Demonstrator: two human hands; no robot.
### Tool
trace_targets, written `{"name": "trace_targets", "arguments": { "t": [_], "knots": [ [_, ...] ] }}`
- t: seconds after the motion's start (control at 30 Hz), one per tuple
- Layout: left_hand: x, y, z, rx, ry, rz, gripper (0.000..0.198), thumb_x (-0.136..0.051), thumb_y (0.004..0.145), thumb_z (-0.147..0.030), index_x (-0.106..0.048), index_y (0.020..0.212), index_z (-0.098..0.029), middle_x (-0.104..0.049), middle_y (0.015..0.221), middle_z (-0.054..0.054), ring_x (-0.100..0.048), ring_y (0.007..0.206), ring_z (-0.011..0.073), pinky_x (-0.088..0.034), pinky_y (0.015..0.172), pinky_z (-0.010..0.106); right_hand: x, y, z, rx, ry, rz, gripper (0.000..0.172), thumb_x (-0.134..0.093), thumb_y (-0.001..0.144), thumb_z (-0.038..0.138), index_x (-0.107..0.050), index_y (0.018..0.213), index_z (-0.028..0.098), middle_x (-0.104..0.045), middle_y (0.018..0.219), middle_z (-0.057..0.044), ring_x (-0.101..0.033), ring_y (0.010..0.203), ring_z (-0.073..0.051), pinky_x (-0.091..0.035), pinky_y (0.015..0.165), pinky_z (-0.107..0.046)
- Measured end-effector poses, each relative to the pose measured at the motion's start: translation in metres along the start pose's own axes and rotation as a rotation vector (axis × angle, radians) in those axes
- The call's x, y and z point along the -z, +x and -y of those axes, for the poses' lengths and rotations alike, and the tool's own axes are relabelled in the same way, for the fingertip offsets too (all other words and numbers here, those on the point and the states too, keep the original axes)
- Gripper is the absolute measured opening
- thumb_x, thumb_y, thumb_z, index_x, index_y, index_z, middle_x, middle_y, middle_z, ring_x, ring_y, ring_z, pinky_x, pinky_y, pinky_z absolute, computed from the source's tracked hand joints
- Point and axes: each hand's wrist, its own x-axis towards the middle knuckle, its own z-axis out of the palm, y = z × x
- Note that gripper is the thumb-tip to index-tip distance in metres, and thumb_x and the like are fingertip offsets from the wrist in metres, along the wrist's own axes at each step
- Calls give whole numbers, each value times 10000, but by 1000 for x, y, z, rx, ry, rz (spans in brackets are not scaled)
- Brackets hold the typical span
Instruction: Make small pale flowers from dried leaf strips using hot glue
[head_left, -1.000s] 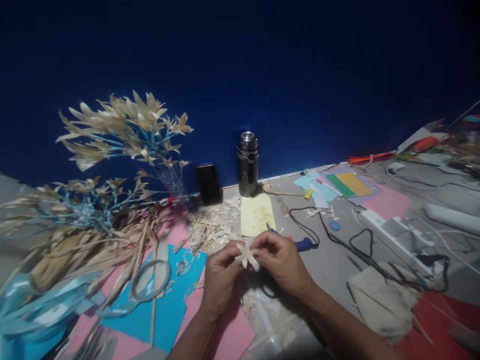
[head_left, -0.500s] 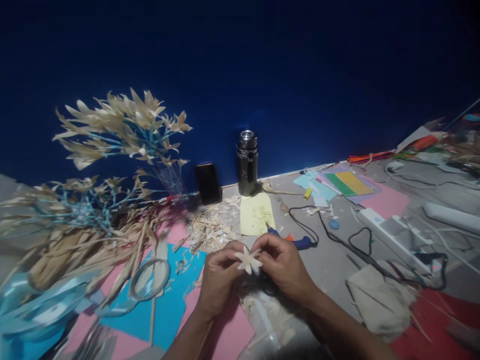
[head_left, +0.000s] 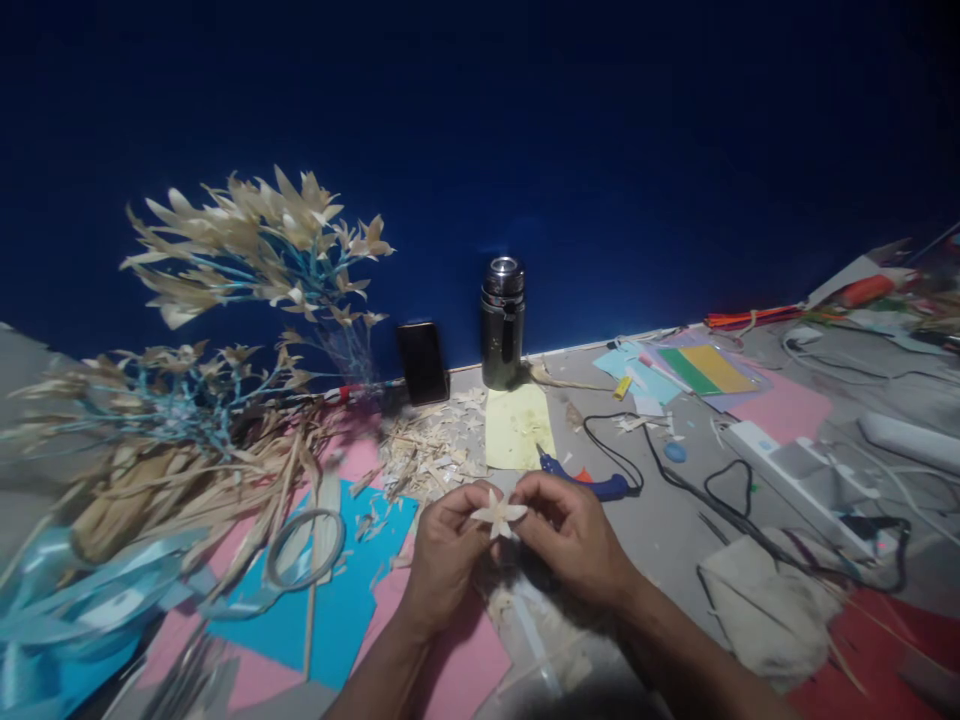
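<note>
A small cream flower (head_left: pixel 499 514) with pointed petals is pinched between my two hands over the near middle of the table. My left hand (head_left: pixel 452 545) grips it from the left, thumb and fingers closed at its petals. On the other side my right hand (head_left: pixel 574 535) is closed on it too, fingers curled. The flower's underside is hidden. Just beyond my right hand lies a blue glue gun (head_left: pixel 592 484), its tip over a yellow paper sheet (head_left: pixel 517 430). Cream scraps (head_left: pixel 427 450) are heaped past my left hand.
A dark flask (head_left: pixel 503 330) and a phone (head_left: pixel 422 364) stand by the blue wall. Finished-looking cream flowers (head_left: pixel 255 240) on blue stems fill the left. A ribbon roll (head_left: pixel 305 550) rests on blue paper. Black cords and a white power strip (head_left: pixel 795 480) lie at right.
The flower has tilted, so its petals now look flatter and more spread sideways. Both hands keep hold of it. The whole view has shifted slightly.
</note>
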Motion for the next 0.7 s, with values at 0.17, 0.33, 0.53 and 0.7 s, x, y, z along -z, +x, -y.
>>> {"name": "trace_targets", "arguments": {
  "t": [0.17, 0.33, 0.53, 0.7],
  "knots": [
    [3, 2, 0, -30, 68, -28, 312, -914, 614, -370, -698, 648, -148, -604, 599, -12, -464, 444, 69, -348, 449, 184, -2, 2, 0, -19, 3, 6, 131, -647, 825, 307, -656, 803, 178, -556, 646, 13, -443, 591, -128, -349, 553, -249],
    [6, 4, 6, -30, 77, -54, 377, -903, 621, -453, -700, 710, -148, -573, 551, -24, -434, 456, 74, -322, 454, 180, -4, 2, -1, -65, -33, 21, 64, -612, 791, 240, -635, 802, 181, -541, 638, 23, -436, 588, -126, -327, 545, -240],
    [7, 7, 3, -52, 108, -64, 362, -884, 651, -439, -665, 681, -153, -534, 511, -39, -404, 437, 68, -302, 445, 180, 6, 17, -1, 16, -291, 106, 92, -574, 803, 191, -665, 791, 185, -565, 639, 25, -459, 587, -131, -316, 563, -246],
    [5, 9, 5, -128, 139, -165, 222, -845, 668, -293, -658, 688, -176, -565, 595, -37, -439, 459, 75, -331, 449, 185, 8, 29, -16, 146, -335, 126, 88, -585, 804, 168, -669, 786, 190, -549, 631, 30, -465, 589, -133, -332, 580, -246]
  ]
}}
